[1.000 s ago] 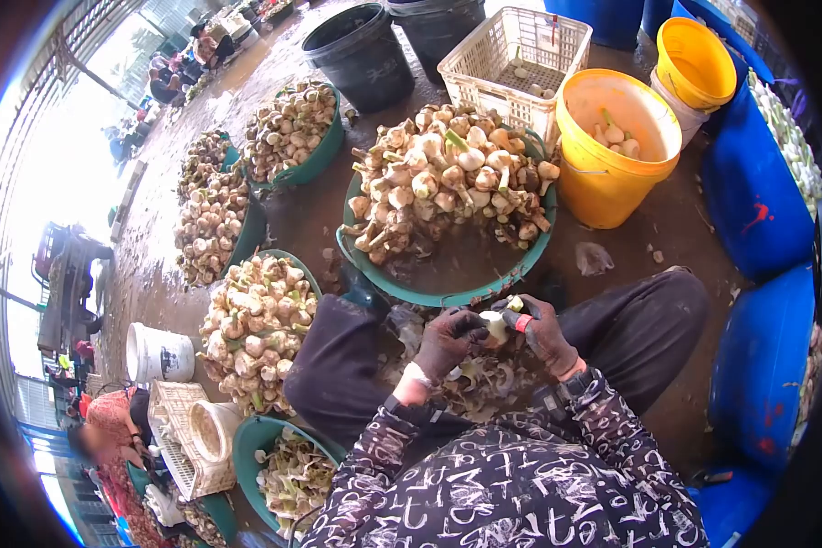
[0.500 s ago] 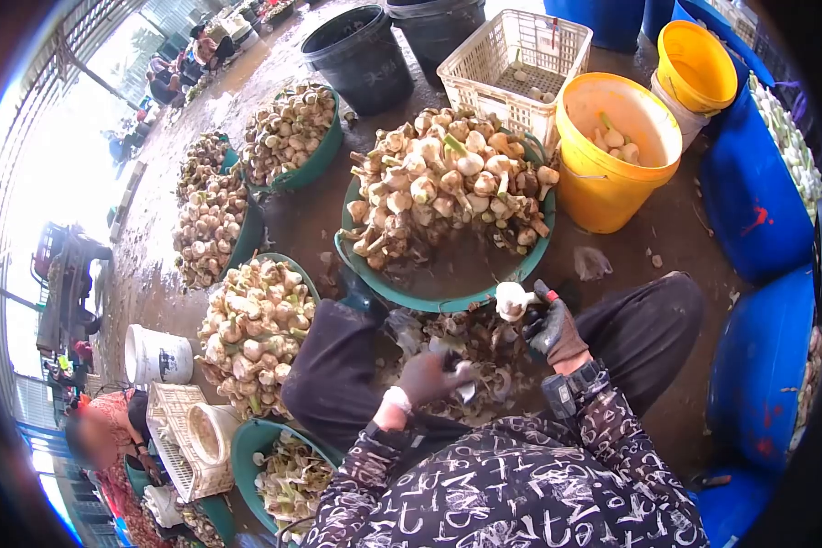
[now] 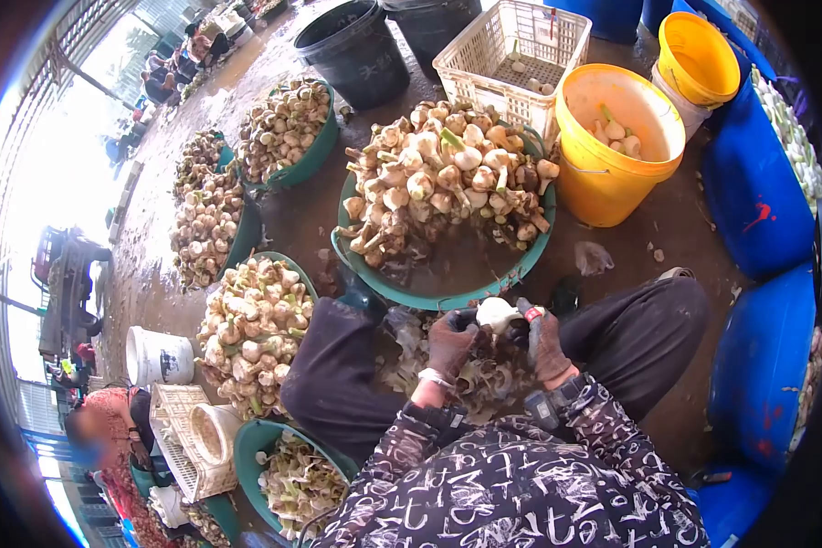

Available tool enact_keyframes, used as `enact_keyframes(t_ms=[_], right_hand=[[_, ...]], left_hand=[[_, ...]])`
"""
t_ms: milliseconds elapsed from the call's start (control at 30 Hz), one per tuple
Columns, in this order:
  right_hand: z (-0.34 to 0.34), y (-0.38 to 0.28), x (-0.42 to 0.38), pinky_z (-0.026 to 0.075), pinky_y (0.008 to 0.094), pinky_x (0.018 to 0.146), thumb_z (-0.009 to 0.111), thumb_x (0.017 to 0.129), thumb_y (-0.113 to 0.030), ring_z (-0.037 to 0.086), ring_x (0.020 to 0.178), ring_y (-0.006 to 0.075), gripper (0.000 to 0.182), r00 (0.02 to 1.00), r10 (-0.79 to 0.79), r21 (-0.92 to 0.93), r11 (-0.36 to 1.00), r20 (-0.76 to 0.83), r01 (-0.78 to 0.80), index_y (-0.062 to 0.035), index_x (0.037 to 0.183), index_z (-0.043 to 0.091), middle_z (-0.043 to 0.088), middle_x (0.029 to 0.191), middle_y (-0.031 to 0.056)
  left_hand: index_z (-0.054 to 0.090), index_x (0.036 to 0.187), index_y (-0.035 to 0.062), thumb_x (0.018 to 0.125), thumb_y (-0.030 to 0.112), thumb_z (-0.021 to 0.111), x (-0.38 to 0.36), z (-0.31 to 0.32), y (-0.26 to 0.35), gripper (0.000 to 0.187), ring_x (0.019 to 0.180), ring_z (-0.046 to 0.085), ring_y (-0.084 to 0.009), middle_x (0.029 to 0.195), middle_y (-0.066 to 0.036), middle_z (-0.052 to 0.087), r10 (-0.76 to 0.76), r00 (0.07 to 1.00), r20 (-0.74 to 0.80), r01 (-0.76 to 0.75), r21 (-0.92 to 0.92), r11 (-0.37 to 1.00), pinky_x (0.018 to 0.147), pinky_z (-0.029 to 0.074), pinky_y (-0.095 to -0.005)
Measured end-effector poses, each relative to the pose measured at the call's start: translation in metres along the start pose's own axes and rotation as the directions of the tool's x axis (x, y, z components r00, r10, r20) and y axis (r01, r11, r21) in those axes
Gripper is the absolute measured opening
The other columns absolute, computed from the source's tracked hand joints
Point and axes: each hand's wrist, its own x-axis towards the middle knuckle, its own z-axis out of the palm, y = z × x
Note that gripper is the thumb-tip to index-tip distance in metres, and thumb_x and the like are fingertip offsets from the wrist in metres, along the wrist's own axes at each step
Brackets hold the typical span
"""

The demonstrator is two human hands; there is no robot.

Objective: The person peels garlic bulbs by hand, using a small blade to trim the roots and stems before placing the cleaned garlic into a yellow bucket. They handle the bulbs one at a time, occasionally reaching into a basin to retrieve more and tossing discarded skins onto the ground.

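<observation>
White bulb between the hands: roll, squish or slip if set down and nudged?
Likely to roll: the white bulb looks rounded. Probably firm, as no dent shows between the left hand and right hand. Perhaps slicker than the brownish bulbs piled ahead, since its surface looks cleaner and smoother.

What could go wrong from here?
1. The white bulb, held between the left hand and right hand, might slip into the peelings below.
2. The bulb heap rises above the rim of the green tub; some could roll off if bumped.
</observation>
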Motion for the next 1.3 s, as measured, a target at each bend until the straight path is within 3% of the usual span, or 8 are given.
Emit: enact_keyframes(t_ms=[367,533,667,833,1033,1100,1167,1300], right_hand=[[0.015,-0.011,-0.026,0.045,0.0226,0.055,0.069,0.082,-0.016,0.052,0.063,0.0060,0.018,0.872,-0.462,-0.492,0.727,0.165,0.478,-0.0025,0.081,0.057,0.058,0.076,0.0009],[0.018,-0.038,-0.039,0.042,0.0224,0.046,0.060,0.088,-0.027,0.052,0.053,0.0088,0.025,0.989,0.052,0.161,0.984,0.137,-0.074,-0.0032,0.083,0.059,0.057,0.066,0.0024],[0.007,-0.055,-0.031,0.039,0.0205,0.042,0.053,0.092,-0.028,0.052,0.049,0.0098,0.027,0.836,0.343,0.448,0.723,0.429,-0.526,-0.0036,0.085,0.061,0.058,0.064,0.0014],[0.006,-0.055,-0.017,0.041,0.0188,0.045,0.054,0.092,-0.031,0.050,0.051,0.0089,0.030,0.967,0.152,-0.017,0.988,0.205,-0.152,-0.0017,0.095,0.061,0.058,0.067,0.0017],[0.017,-0.165,-0.022,0.044,0.0233,0.059,0.054,0.093,-0.029,0.053,0.070,0.0116,0.033,0.785,-0.338,0.729,0.655,0.519,-0.200,-0.0011,0.109,0.057,0.061,0.088,0.0076],[0.004,-0.152,-0.007,0.045,0.0242,0.059,0.053,0.093,-0.027,0.055,0.070,0.0130,0.032,0.874,-0.228,0.676,0.723,0.430,-0.144,0.0000,0.109,0.058,0.061,0.084,0.0074],[0.012,-0.133,-0.012,0.047,0.0265,0.062,0.054,0.092,-0.025,0.058,0.073,0.0138,0.029,0.946,-0.116,-0.011,0.992,0.301,0.125,0.0000,0.104,0.060,0.061,0.079,0.0069],[0.013,-0.046,0.006,0.044,0.0290,0.058,0.057,0.091,-0.030,0.054,0.063,0.0131,0.031,0.916,-0.075,-0.666,0.664,0.393,0.340,0.0008,0.091,0.063,0.060,0.071,0.0042]], left_hand=[[0.063,0.103,-0.0002,0.079,0.009,0.068,-0.011,0.004,0.025,0.027,0.074,0.062,-0.0088,0.088,-0.005,0.068,-0.113,0.987,-0.111,0.113,-0.009,0.994,0.067,0.050,-0.0227],[0.066,0.091,0.0064,0.075,0.018,0.068,0.003,-0.029,-0.013,0.020,0.073,0.067,-0.0256,0.082,-0.015,0.068,0.195,0.916,-0.350,0.018,0.522,0.853,0.070,0.052,-0.0342],[0.070,0.093,0.0069,0.075,0.036,0.068,0.006,-0.064,0.005,0.035,0.083,0.065,-0.0300,0.085,-0.015,0.068,-0.278,0.957,0.080,0.066,0.875,0.480,0.076,0.050,-0.0368],[0.068,0.098,0.0059,0.074,0.040,0.070,0.023,-0.058,-0.003,0.041,0.091,0.064,-0.0302,0.096,-0.016,0.067,-0.090,0.996,-0.018,0.075,0.725,0.685,0.081,0.049,-0.0378],[0.059,0.106,-0.0021,0.073,0.043,0.073,0.114,-0.070,-0.019,0.058,0.097,0.062,-0.0329,0.102,-0.018,0.066,0.006,0.914,-0.405,0.207,0.480,0.852,0.082,0.048,-0.0377],[0.060,0.105,-0.0034,0.073,0.041,0.074,0.147,-0.067,-0.016,0.057,0.095,0.063,-0.0314,0.100,-0.018,0.066,-0.039,0.903,-0.428,0.246,0.441,0.863,0.082,0.048,-0.0368],[0.060,0.106,-0.0034,0.074,0.038,0.075,0.157,-0.053,0.010,0.054,0.092,0.063,-0.0278,0.099,-0.015,0.067,-0.143,0.867,-0.478,0.258,0.185,0.948,0.082,0.048,-0.0346],[0.062,0.106,-0.0042,0.079,0.037,0.071,0.312,-0.097,-0.248,0.050,0.091,0.062,-0.0232,0.104,-0.010,0.065,-0.031,0.715,-0.698,-0.332,-0.378,0.864,0.086,0.046,-0.0308]])
